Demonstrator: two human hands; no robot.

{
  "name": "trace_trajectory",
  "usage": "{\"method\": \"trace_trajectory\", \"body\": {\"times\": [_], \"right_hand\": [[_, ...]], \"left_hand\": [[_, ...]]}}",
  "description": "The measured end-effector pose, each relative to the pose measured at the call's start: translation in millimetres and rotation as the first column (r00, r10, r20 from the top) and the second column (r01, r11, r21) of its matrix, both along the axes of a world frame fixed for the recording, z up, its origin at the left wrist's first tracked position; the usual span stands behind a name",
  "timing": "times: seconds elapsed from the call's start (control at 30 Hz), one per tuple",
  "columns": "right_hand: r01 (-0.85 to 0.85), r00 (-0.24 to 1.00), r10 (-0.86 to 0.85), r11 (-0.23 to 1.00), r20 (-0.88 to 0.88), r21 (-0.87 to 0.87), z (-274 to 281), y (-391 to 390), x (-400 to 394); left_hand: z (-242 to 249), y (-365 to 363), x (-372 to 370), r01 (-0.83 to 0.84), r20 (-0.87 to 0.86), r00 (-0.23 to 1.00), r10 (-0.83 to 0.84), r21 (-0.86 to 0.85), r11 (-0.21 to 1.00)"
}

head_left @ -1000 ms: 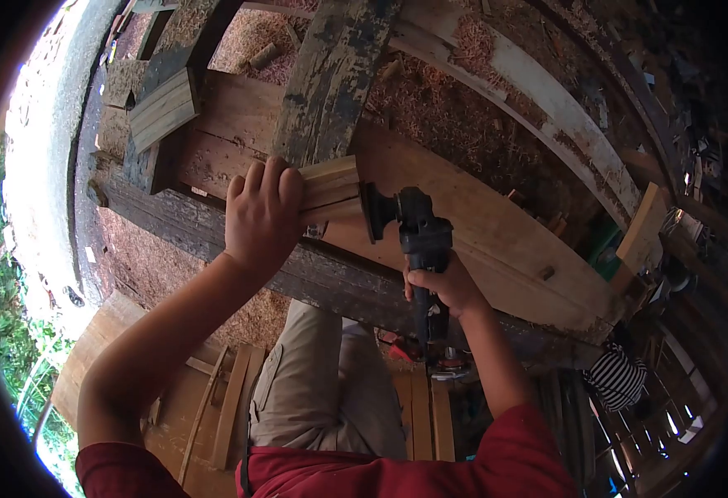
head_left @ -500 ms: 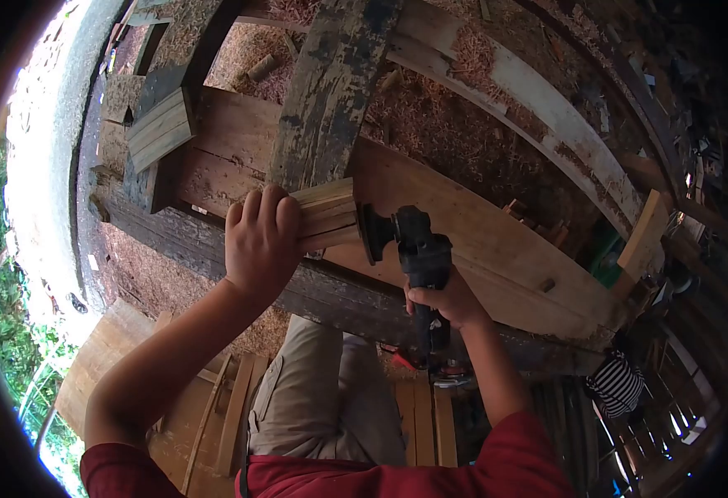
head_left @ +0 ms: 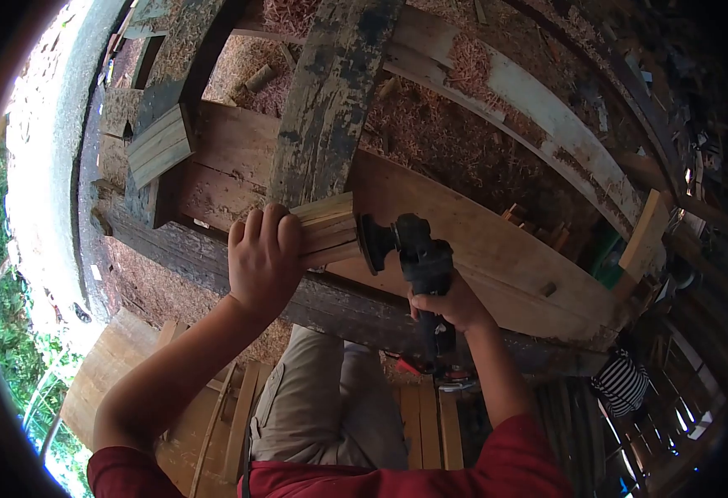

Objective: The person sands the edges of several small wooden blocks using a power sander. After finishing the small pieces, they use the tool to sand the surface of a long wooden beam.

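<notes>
Holding wood block (head_left: 331, 231), left fingers (head_left: 270, 230); right fingers (head_left: 428, 302), black grinder (head_left: 423, 259).

One wide head view — forward and down, near, from above both hands (head_left: 262, 259)

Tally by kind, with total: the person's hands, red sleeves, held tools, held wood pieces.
Hands: 2 (left hand, right hand)
Red sleeves: 2
Held tools: 1 (power tool)
Held wood: 1 (wooden workpiece)
Total: 6
</notes>
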State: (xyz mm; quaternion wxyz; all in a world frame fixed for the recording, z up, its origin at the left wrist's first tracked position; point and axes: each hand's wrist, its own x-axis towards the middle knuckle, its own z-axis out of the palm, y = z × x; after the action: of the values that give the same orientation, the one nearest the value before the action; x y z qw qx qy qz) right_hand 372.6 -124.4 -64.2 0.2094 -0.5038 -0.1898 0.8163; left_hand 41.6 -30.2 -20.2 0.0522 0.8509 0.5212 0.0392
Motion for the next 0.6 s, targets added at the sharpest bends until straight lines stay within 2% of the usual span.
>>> {"method": "trace_trajectory", "body": {"times": [0.17,0.27,0.37,0.6], "right_hand": [[0.021,1.0,-0.02,0.999,-0.021,0.037,4.4,1.3,-2.0],[-0.001,1.0,0.002,1.0,0.026,-0.03,2.5,1.0,-0.4],[0.001,1.0,-0.001,1.0,-0.013,0.031,3.6,-2.3,1.9],[0.011,1.0,-0.01,1.0,-0.02,0.019,20.2,-2.2,2.0]], "left_hand": [[0.5,1.8,-0.5,-0.006,0.004,1.0,0.006,0.0,1.0],[1.3,-2.3,0.6,0.0,0.007,1.0,0.001,-0.028,1.0],[0.8,1.6,0.0,0.004,0.01,1.0,-0.004,-0.008,1.0],[2.9,1.3,-0.5,0.008,0.021,1.0,-0.008,-0.011,1.0]]}}
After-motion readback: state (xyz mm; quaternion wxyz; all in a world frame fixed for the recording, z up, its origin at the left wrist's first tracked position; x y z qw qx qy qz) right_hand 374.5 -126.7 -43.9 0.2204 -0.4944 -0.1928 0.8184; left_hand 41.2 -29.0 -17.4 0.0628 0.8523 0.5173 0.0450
